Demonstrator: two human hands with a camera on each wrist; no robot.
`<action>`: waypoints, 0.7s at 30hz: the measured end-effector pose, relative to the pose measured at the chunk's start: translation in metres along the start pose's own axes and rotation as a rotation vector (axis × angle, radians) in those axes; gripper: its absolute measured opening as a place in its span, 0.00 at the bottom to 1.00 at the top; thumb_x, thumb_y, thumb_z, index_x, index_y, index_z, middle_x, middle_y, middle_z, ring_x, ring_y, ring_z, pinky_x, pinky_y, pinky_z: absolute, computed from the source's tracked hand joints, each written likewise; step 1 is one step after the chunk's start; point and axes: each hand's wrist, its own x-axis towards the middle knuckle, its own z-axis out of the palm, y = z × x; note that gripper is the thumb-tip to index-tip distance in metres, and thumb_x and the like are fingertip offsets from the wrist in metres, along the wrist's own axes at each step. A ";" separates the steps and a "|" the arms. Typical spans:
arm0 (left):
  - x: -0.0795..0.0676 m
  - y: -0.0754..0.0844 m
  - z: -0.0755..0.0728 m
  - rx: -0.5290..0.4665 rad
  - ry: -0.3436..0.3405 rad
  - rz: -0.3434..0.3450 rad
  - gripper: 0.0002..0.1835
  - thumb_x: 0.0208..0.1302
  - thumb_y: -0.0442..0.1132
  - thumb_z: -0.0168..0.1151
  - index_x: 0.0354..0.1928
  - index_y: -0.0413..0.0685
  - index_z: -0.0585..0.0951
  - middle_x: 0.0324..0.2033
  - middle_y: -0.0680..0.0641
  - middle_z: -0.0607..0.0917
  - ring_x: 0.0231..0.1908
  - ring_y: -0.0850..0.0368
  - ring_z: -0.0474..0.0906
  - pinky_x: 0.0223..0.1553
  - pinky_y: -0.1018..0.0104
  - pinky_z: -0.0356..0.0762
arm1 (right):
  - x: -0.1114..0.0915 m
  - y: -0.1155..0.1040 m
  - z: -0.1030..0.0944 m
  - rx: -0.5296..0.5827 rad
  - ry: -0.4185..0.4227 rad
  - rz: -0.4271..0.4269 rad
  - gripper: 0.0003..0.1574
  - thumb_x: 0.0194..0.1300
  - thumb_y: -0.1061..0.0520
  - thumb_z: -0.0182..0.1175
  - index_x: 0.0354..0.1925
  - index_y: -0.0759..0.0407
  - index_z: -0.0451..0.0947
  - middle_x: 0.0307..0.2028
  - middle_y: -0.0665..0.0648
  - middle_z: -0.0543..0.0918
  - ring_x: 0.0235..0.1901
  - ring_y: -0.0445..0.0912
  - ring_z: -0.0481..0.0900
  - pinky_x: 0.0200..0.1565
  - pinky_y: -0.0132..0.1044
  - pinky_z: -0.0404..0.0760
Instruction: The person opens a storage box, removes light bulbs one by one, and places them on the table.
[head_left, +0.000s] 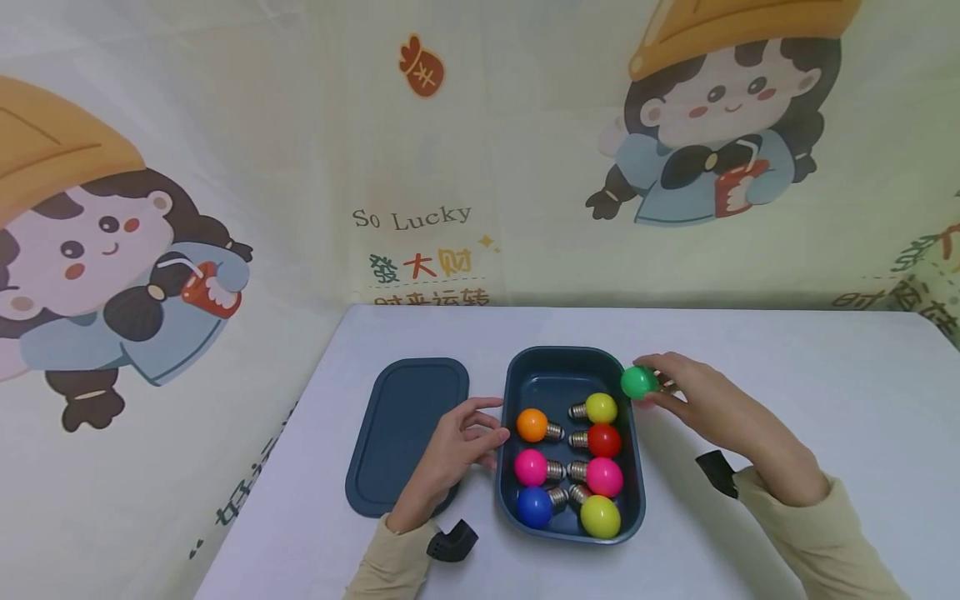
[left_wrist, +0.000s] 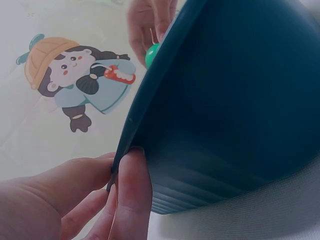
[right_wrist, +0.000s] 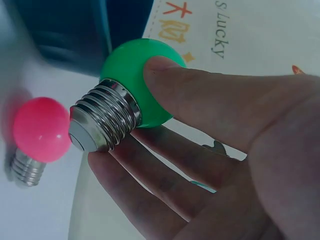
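My right hand (head_left: pixel 693 390) holds a green light bulb (head_left: pixel 639 382) just outside the far right corner of a dark blue box (head_left: pixel 633 500). In the right wrist view the thumb presses the green globe and the bare metal screw base (right_wrist: pixel 107 115) shows. My left hand (head_left: pixel 459 446) pinches the box's left rim between thumb and fingers, clearer in the left wrist view. Inside the box lie several bulbs in two columns: orange (head_left: pixel 532 425), pink and blue (head_left: pixel 535 507) at left; yellow, red (head_left: pixel 603 441), pink and yellow at right. Their screw bases point inward.
A pink bulb (right_wrist: pixel 42 129) lies on the white table beside the box, mostly hidden under my right hand in the head view. A dark blue lid (head_left: pixel 408 433) lies flat left of the box, partly under my left forearm. A printed cloth (head_left: pixel 540 250) hangs behind the table.
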 end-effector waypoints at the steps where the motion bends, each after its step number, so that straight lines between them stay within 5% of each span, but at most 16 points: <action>1: 0.000 0.000 0.000 0.001 0.000 0.001 0.27 0.64 0.40 0.69 0.64 0.42 0.74 0.40 0.41 0.81 0.28 0.56 0.82 0.31 0.63 0.86 | -0.001 0.001 0.000 0.001 -0.001 0.001 0.26 0.59 0.67 0.68 0.55 0.68 0.74 0.46 0.60 0.82 0.42 0.52 0.83 0.45 0.52 0.85; 10: 0.000 0.000 -0.001 0.003 0.000 0.005 0.28 0.64 0.39 0.69 0.64 0.42 0.74 0.40 0.41 0.82 0.30 0.55 0.82 0.31 0.64 0.86 | -0.007 0.011 0.001 -0.014 -0.009 0.004 0.26 0.57 0.66 0.70 0.54 0.63 0.76 0.44 0.54 0.83 0.40 0.48 0.83 0.44 0.48 0.86; 21: 0.000 0.001 -0.001 0.001 0.001 0.001 0.27 0.64 0.39 0.68 0.64 0.42 0.74 0.40 0.41 0.82 0.30 0.56 0.82 0.31 0.64 0.86 | -0.011 0.020 0.004 -0.012 -0.102 0.081 0.27 0.57 0.66 0.70 0.55 0.67 0.76 0.46 0.60 0.83 0.43 0.52 0.83 0.44 0.50 0.86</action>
